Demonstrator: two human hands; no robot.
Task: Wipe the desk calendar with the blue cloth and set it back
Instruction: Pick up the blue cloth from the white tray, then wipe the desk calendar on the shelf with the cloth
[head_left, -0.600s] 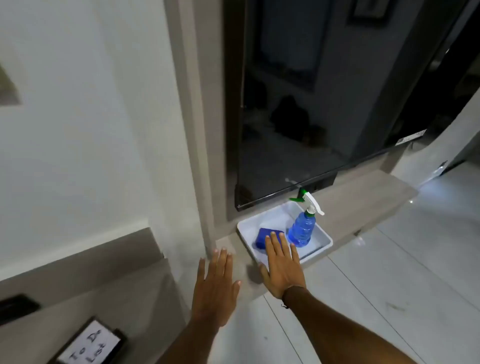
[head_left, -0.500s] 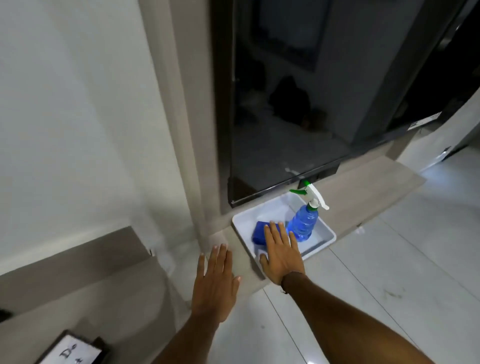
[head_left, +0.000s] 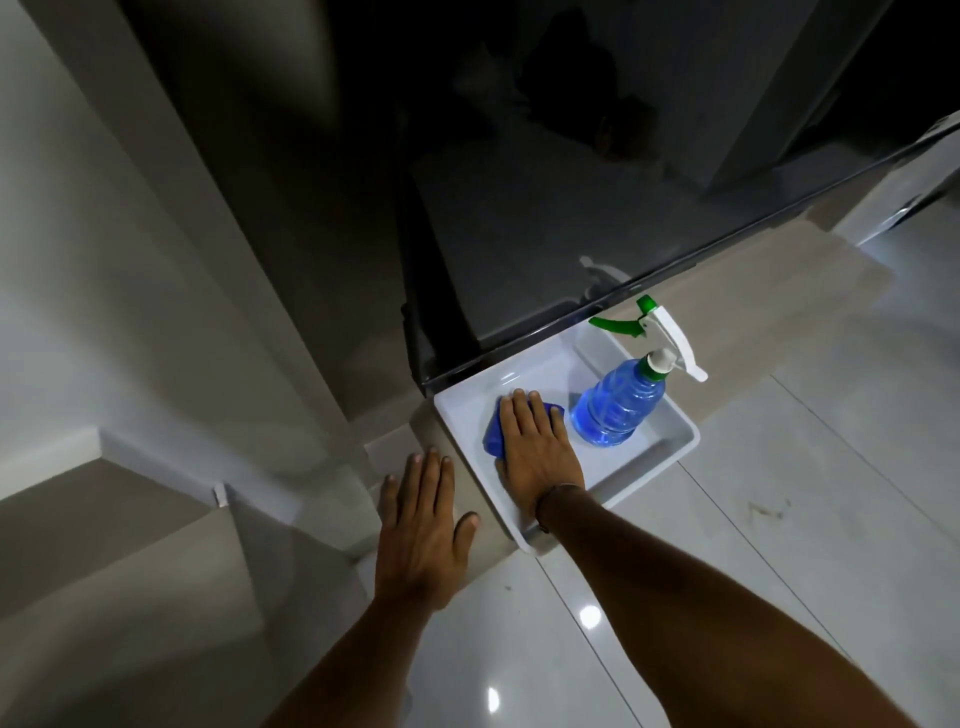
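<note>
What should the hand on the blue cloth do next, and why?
Probably curl its fingers and lift the blue cloth out of the white tray. The right hand lies flat on the cloth, not gripping it, and the left hand is empty. The calendar is not in view.

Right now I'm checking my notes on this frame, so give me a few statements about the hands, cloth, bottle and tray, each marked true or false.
1. The right hand lies flat on the blue cloth. True.
2. The cloth is on the floor beside the tray. False: it lies inside the tray.
3. The spray bottle stands in the tray, right of the cloth. True.
4. The left hand grips the bottle. False: it is open, flat, left of the tray, holding nothing.
5. The bottle holds blue liquid. True.
6. The calendar sits in the tray. False: no calendar is in view.
</note>
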